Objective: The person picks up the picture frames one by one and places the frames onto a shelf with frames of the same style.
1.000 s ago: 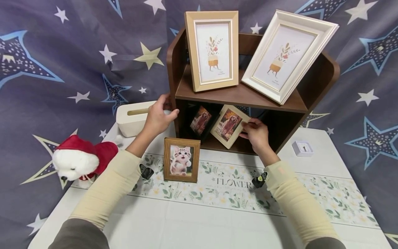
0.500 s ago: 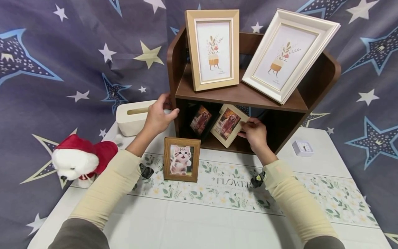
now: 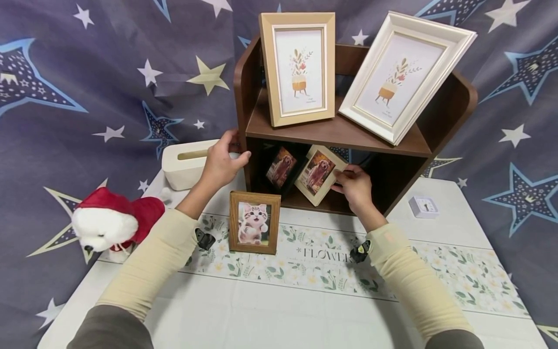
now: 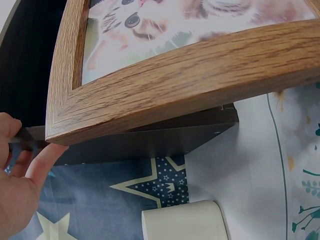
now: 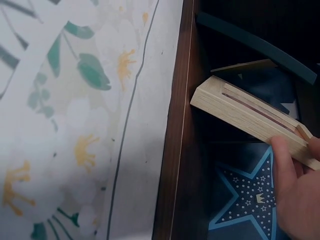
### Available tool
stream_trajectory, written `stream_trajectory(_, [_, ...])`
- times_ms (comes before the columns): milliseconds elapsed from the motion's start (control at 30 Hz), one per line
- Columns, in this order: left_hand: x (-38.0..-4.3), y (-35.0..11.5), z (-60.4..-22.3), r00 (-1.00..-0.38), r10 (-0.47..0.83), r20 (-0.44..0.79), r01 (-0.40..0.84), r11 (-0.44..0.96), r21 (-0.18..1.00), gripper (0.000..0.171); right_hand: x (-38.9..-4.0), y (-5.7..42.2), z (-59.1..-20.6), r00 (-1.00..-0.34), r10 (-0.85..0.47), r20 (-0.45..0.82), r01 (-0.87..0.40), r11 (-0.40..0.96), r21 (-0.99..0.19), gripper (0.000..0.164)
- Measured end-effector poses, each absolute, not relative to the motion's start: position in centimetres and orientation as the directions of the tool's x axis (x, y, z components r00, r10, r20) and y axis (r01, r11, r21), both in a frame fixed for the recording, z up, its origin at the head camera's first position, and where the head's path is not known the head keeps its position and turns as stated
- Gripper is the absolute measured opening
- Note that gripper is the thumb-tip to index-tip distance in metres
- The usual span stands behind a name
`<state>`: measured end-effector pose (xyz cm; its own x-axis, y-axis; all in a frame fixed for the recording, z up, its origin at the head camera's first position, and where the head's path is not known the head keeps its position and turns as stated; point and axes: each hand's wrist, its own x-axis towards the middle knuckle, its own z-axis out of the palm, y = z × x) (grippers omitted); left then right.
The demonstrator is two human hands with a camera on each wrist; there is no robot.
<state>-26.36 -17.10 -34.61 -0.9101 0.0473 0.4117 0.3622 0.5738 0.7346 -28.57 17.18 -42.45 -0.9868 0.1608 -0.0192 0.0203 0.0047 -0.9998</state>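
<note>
Inside the lower compartment of a dark brown shelf [image 3: 333, 134], my right hand [image 3: 356, 188] pinches the right edge of a light wooden picture frame [image 3: 320, 175] with a dog photo. The frame leans at a tilt. A black picture frame [image 3: 281, 169] with a similar dog photo stands just to its left. In the right wrist view, the light frame [image 5: 250, 112] is seen edge-on with the fingers on its side. My left hand [image 3: 222, 162] grips the shelf's left side panel; the left wrist view shows the thumb and fingers about the panel edge [image 4: 145, 142].
A brown frame [image 3: 255, 222] with a kitten photo stands before the shelf. Two larger frames, tan [image 3: 298, 70] and white [image 3: 405, 77], stand on the upper board. A tissue box [image 3: 183, 165] and plush dog [image 3: 113, 220] are left, a small clock [image 3: 424, 207] right.
My right hand has shifted slightly left along with the edge of the light frame. The left hand stays on the side panel.
</note>
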Motion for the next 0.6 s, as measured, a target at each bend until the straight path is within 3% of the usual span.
stream_trajectory(600, [-26.31, -17.08, -34.49, -0.914, 0.046, 0.404, 0.357, 0.569, 0.741, 0.058, -28.19, 17.64, -41.86, -0.986, 0.162, -0.022, 0.032, 0.058, -0.998, 0.029])
